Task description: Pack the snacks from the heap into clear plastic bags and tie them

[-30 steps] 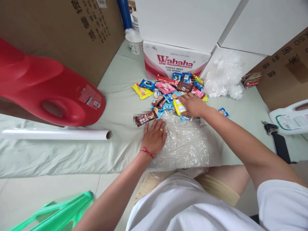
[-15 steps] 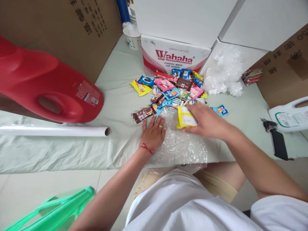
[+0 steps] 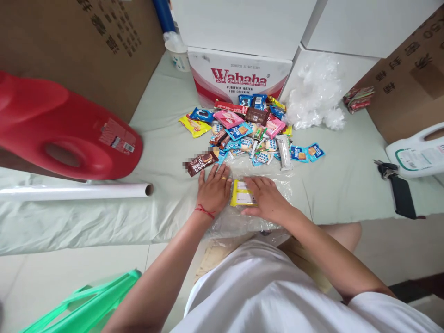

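My left hand [image 3: 214, 192] lies flat on the clear plastic sheet [image 3: 229, 224], its fingers stretched out. Just beyond its fingertips is a brown cocoa snack packet [image 3: 201, 163]. My right hand [image 3: 268, 199] has its fingers and thumb around a yellow and white snack packet [image 3: 239, 193], low on the plastic, right of my left hand. The right part of this packet is hidden under the hand. Behind both hands spreads a heap of small wrapped snacks [image 3: 239, 131] in blue, pink, red, brown and yellow.
A Wahaha carton [image 3: 243, 78] stands behind the snacks, with crumpled clear plastic [image 3: 315, 97] at its right. On the left are a red jug [image 3: 79, 125] and a film roll [image 3: 76, 191]. Keys [image 3: 385, 169], a black case [image 3: 401, 196] and a white bottle [image 3: 416, 155] lie right.
My right hand has brought the yellow and white packet down and toward my left hand, onto the plastic. My left hand stays flat; the view has shifted slightly.
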A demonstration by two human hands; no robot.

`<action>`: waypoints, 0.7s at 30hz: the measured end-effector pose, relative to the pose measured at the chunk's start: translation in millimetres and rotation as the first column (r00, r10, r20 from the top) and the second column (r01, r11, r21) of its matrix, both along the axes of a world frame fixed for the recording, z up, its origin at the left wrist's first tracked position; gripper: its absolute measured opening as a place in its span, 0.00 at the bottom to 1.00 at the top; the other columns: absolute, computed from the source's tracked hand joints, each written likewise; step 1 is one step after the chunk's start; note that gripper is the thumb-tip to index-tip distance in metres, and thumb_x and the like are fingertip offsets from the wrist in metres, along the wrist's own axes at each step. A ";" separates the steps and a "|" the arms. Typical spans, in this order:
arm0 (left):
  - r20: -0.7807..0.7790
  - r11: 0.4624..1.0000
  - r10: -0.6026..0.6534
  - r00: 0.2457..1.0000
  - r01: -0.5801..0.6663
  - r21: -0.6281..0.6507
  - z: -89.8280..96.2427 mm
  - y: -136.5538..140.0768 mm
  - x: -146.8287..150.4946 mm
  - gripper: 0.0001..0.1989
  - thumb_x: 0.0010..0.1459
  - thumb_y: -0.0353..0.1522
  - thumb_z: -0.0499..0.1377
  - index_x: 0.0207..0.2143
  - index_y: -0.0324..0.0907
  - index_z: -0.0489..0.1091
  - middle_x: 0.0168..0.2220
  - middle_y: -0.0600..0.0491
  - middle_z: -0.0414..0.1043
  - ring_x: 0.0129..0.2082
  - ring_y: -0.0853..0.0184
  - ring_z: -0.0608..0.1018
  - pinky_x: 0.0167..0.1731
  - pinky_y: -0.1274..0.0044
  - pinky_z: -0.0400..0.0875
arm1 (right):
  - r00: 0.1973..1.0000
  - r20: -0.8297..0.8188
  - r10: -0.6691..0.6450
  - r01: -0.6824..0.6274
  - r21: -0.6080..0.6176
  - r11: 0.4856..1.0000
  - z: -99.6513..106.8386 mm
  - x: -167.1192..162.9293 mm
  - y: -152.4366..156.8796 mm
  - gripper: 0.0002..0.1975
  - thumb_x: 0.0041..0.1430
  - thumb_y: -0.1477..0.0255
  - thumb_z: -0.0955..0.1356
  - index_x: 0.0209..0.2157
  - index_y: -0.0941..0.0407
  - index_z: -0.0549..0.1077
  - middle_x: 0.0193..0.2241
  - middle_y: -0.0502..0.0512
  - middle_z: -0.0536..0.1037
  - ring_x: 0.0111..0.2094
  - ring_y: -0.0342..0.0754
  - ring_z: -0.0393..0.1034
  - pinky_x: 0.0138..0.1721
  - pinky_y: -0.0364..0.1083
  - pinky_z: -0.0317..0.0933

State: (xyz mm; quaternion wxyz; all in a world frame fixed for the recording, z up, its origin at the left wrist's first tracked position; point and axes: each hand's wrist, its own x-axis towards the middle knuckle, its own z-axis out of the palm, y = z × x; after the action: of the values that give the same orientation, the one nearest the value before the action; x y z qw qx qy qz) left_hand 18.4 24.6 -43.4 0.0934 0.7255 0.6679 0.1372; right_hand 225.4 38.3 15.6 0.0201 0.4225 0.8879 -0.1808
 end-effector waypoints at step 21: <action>0.322 0.876 -0.157 0.934 -0.018 0.481 28.0 -30.8 -46.2 0.17 0.67 0.28 0.52 0.55 0.47 0.72 0.60 0.46 0.74 0.66 0.56 0.71 0.66 0.56 0.67 | 0.929 -0.370 -0.030 0.106 0.187 0.977 -17.2 122.2 -110.1 0.31 0.67 0.78 0.64 0.67 0.39 0.66 0.51 0.56 0.81 0.51 0.59 0.75 0.52 0.64 0.74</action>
State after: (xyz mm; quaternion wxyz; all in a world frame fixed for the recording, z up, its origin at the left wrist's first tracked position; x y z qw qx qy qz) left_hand -27.8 -6.2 -15.5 0.0348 0.7136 0.5589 0.4210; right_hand 347.6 -71.8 -1.6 -0.1948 0.4120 0.8747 -0.1650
